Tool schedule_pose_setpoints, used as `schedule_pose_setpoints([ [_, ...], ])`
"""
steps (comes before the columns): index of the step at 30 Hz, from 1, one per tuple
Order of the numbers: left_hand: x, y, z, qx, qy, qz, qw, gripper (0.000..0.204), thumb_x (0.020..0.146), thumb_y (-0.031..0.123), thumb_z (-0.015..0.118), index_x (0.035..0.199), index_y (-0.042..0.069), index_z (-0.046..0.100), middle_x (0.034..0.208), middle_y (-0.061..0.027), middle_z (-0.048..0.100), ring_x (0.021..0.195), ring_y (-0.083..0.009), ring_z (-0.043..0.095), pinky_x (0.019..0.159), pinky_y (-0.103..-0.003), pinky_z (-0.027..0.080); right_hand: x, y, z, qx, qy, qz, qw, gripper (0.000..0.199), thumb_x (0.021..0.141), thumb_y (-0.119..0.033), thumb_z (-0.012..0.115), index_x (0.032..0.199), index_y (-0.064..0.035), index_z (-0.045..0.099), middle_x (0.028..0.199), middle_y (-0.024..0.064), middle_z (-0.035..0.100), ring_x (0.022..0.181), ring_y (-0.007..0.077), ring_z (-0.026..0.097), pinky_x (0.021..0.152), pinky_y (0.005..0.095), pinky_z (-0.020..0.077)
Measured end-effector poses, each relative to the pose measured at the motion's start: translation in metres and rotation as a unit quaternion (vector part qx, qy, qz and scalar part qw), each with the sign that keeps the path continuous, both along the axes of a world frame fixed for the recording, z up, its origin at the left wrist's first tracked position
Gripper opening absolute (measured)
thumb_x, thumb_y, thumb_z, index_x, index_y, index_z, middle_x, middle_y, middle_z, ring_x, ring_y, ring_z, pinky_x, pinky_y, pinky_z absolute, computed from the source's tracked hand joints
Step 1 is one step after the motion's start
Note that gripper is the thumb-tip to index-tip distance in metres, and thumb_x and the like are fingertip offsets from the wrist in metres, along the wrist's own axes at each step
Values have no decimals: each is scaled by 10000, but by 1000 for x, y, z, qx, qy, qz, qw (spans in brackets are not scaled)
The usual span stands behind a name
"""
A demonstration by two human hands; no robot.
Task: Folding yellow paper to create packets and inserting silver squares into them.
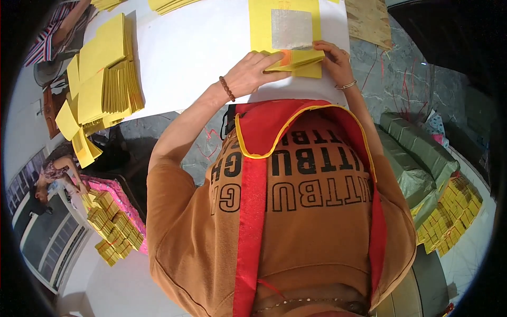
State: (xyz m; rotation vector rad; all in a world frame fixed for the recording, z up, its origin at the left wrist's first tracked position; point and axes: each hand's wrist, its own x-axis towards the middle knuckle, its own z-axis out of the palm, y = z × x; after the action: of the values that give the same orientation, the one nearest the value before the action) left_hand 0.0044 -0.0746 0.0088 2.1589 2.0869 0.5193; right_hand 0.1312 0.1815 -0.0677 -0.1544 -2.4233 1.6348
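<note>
A yellow sheet of joss paper (pixel 259 26) with a silver square lies on the white tabletop in front of me, its near part folded over. My left hand (pixel 254 75), with a brown bead bracelet above it, grips the left end of the folded yellow strip (pixel 303 61), which has an orange mark. At the strip's right end, my right hand (pixel 336 64) pinches the corner between thumb and fingers. A thin bangle circles that wrist. More yellow paper shows beneath the fold.
Folded yellow papers stand in a thick stack (pixel 113 79) along the table's left edge, some hanging over it. Bundled yellow papers (pixel 113 224) lie on pink cloth at lower left, near another person (pixel 62 171). Green wrapped bundles (pixel 414 153) and more yellow bundles (pixel 451 214) are at right.
</note>
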Motion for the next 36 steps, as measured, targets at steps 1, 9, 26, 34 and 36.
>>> schedule_pose_setpoints([
  [1, -3, 0, 0, 28, -21, 9, 999, 548, 672, -31, 565, 1165, 206, 531, 1169, -105, 492, 919, -219, 514, 811, -342, 416, 0, 0, -1, 8, -1, -1, 1000, 273, 774, -141, 593, 1043, -188, 593, 1162, -51, 568, 1094, 87, 482, 902, 313, 201],
  [9, -7, 8, 6, 100, -186, 110, 971, 168, 844, 127, 539, 987, 53, 586, 881, -103, 605, 788, -258, 579, 684, -343, 476, -1, 0, -2, -19, 13, 8, 1000, 278, 766, -124, 595, 1039, -178, 598, 1140, -51, 579, 1079, 87, 495, 901, 306, 213],
  [26, -18, 10, 6, -11, -397, 217, 892, 183, 839, 154, 564, 867, -16, 625, 687, -20, 572, 564, -60, 472, 498, -224, 393, 20, -48, 43, -308, -82, -202, 926, 411, 876, -177, 522, 1264, -87, 418, 889, 71, 579, 719, 118, 555, 620, 242, 478],
  [34, -26, 12, 11, -95, -460, 241, 849, 158, 807, 137, 583, 859, -1, 640, 794, -55, 620, 672, -106, 554, 620, -237, 447, 15, -49, 64, -333, -162, -164, 914, 432, 917, -259, 453, 1303, -97, 346, 975, 99, 590, 816, 166, 598, 685, 295, 516],
  [36, -28, 12, 11, -107, -465, 244, 844, 161, 808, 139, 585, 865, 0, 642, 808, -56, 619, 689, -105, 557, 637, -232, 448, 13, -52, 65, -368, -167, -177, 897, 425, 917, -265, 450, 1297, -99, 354, 995, 95, 585, 834, 174, 600, 695, 306, 520],
])
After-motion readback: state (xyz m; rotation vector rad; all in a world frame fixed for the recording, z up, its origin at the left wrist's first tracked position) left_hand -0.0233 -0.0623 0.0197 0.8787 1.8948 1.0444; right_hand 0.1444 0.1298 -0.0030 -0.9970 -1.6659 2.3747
